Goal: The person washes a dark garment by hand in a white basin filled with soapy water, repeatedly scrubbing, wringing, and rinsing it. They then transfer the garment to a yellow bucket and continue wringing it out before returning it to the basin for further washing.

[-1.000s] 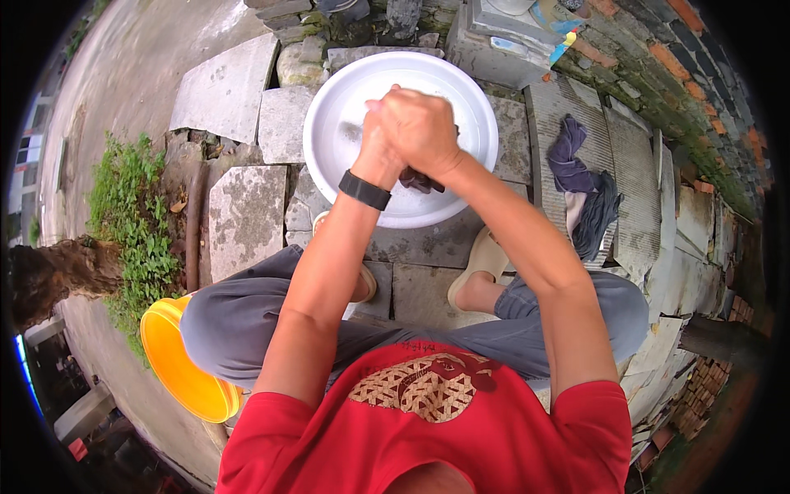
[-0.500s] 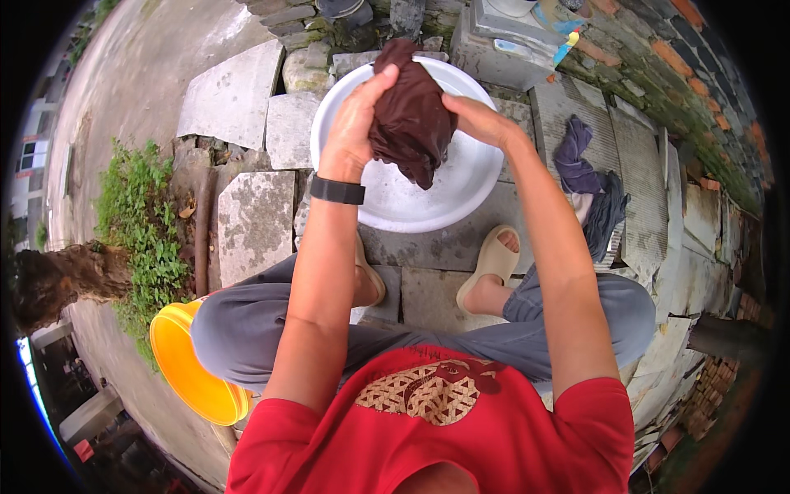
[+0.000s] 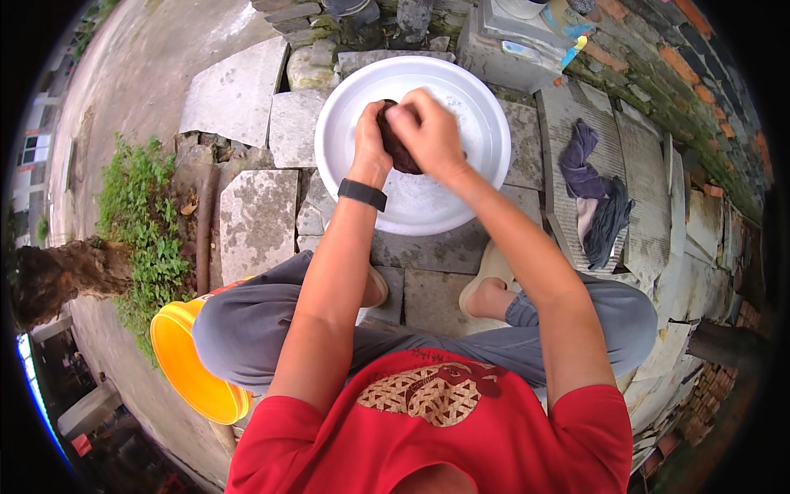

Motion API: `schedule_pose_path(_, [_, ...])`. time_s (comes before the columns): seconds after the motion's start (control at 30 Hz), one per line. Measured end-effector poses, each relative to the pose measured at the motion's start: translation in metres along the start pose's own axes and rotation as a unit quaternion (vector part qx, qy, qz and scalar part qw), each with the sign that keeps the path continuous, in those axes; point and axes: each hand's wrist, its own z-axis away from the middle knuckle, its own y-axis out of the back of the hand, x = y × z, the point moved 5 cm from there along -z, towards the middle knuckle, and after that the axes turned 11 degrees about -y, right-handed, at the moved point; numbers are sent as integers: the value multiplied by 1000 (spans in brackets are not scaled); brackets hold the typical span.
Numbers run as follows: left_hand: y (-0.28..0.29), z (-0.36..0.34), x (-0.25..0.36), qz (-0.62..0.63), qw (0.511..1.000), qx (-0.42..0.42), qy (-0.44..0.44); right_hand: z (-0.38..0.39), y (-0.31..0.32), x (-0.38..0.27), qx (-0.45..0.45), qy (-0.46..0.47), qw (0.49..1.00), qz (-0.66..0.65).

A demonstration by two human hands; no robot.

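A dark brown wet-looking cloth (image 3: pixel 398 156) is bunched up small between my two hands over a white basin (image 3: pixel 329 123). My left hand (image 3: pixel 372 146), with a black band at the wrist, is closed round its left side. From the right, my right hand (image 3: pixel 429 138) lies across the top of the bundle with its fingers curled onto it; the fingertips are slightly blurred. Most of the cloth is hidden by the hands. Shallow sudsy water covers the basin's bottom.
On grooved slabs to the right lie dark purple and grey garments (image 3: pixel 594 185). A yellow bucket (image 3: pixel 185 362) stands tilted by my left knee. Green plants (image 3: pixel 144 222) grow at the left, near a tree trunk (image 3: pixel 74 284). A grey block (image 3: pixel 506 53) stands beyond the basin's far right.
Both hands have come lower and closer together. The cloth, held up and hanging loose before, is now squeezed into a small bundle, with my right hand moved left over it.
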Motion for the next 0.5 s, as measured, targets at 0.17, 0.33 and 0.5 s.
schedule_pose_path(0.17, [-20,28,-35,-67,992,106,29,-11,10,12,67,101,990,75])
schedule_pose_path(0.33, [-18,24,-33,33,999,4,20,9,3,-9,72,132,983,103])
schedule_pose_path(0.5, [6,7,-40,-90,986,91,104,-22,-7,38,0,-53,995,87])
